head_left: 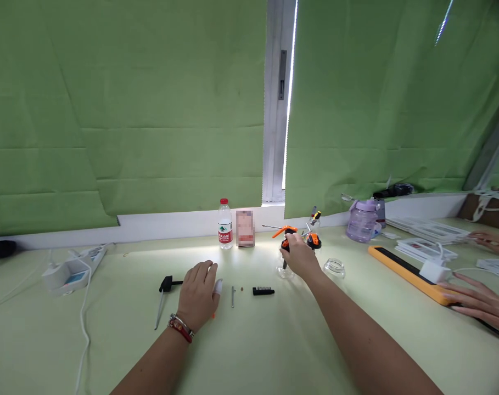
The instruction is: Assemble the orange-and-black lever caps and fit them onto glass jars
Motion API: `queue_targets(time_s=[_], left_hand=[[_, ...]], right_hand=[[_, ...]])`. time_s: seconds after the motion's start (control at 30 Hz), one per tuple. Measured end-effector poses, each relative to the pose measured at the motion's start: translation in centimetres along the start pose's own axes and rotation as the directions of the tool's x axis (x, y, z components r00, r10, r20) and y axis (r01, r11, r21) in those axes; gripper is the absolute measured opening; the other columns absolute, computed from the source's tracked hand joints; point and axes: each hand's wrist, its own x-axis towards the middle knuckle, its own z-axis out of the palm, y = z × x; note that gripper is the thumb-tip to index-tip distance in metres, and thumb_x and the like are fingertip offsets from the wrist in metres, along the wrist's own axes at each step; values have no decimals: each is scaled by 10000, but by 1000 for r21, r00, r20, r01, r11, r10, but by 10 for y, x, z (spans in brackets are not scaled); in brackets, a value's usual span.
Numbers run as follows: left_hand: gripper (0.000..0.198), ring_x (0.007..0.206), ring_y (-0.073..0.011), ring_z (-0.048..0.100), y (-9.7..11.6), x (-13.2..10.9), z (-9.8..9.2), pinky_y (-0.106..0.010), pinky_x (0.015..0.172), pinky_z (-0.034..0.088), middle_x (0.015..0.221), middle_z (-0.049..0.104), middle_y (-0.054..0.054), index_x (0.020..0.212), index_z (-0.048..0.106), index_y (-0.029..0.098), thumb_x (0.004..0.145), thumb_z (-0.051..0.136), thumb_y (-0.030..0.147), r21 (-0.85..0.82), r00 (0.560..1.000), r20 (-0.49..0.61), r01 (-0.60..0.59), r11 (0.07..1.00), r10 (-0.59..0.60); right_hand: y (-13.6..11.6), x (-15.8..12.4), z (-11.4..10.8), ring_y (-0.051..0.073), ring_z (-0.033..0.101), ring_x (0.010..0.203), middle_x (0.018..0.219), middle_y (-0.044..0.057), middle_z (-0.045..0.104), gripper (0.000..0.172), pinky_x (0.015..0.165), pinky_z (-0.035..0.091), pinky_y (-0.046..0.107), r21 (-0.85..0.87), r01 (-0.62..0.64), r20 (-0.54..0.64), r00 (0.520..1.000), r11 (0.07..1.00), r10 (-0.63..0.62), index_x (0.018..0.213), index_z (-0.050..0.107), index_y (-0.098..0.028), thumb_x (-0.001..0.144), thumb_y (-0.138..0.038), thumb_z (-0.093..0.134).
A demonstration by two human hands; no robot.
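My left hand (pixel 198 292) rests palm down on the table, fingers lying forward, with a white wrap on the thumb. Under its edge shows a small orange bit, mostly hidden. Beside it lies a black-handled tool with a thin metal shaft (pixel 160 307). To its right are a metal pin (pixel 233 297), a tiny brown piece (pixel 241 289) and a black part with a spring (pixel 263 291). My right hand (pixel 301 257) is closed around an orange-and-black screwdriver (pixel 289 230) above a clear jar (pixel 285 270). More orange-and-black tools (pixel 314 240) stand just behind that hand.
An open glass jar (pixel 335 267) stands right of my forearm. At the back are a water bottle (pixel 225 226), a pink box (pixel 245 229) and a purple jug (pixel 362 220). A power strip (pixel 76 270) lies left; another person's hand (pixel 482 300) touches an orange power strip (pixel 405 274).
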Motion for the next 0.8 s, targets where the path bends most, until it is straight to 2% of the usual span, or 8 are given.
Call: queue_targets(time_s=[0.1,0.23,0.33,0.4,0.5,0.6,0.7,0.8], left_hand=[[313,991,-285,525,5,2,-3,-434,860,424,1057,595,-158,1098,537,102,798,512,189,-48,1000,0,-22,999,22],[379,990,-289,524,13,3,-9,-451,858,424,1064,588,-154,1159,486,123,804,535,247,-174,999,-15,-53,983,52],[541,1029,-301,514,23,3,-14,-473,875,420,1120,566,-160,1271,383,147,781,572,277,-335,999,10,-36,941,42],[690,1045,-293,518,34,4,-20,-459,862,441,1202,521,-171,1347,266,169,750,596,272,-505,997,80,22,863,21],[792,964,-237,567,51,9,-34,-385,808,482,1188,539,-126,1370,195,214,690,600,183,-763,958,285,219,609,12],[728,844,-189,588,60,17,-49,-330,769,488,1082,585,-69,1293,308,243,646,615,112,-867,921,390,376,327,-25],[638,783,-175,589,58,24,-59,-310,717,488,933,600,-37,1218,387,235,650,655,119,-862,862,504,506,23,-46],[432,684,-163,593,51,30,-63,-327,670,488,814,590,-14,1079,484,211,682,645,158,-784,792,604,572,-242,-84]], right_hand=[[-12,-9,-12,219,560,880,1185,120,477,332,666,384,285,0,35,-26,999,999,-35,1160,475,-170,850,-287,494],[-43,-36,-39,222,561,888,1187,120,487,349,677,419,293,53,188,-71,980,981,-184,1196,467,-180,863,-286,467],[-70,-63,-59,231,550,943,1186,127,494,380,747,446,314,141,334,-72,942,932,-327,1230,457,-169,873,-300,454],[-86,-83,-67,239,553,940,1170,126,508,393,767,460,341,205,411,-20,909,888,-416,1232,465,-167,862,-297,474],[-99,-106,-73,250,554,942,1161,125,525,455,771,477,362,323,464,77,856,825,-512,1257,457,-172,821,-270,542],[-97,-114,-71,240,554,949,1173,122,534,495,786,478,361,492,430,55,852,757,-520,1276,444,-184,807,-272,574],[-81,-103,-63,155,561,741,1055,69,583,403,667,478,288,701,328,-23,898,633,-440,1220,486,-227,831,-315,549],[-62,-84,-51,117,492,621,996,69,571,308,599,434,268,765,208,-115,975,609,-189,1058,569,-195,842,-407,510]])
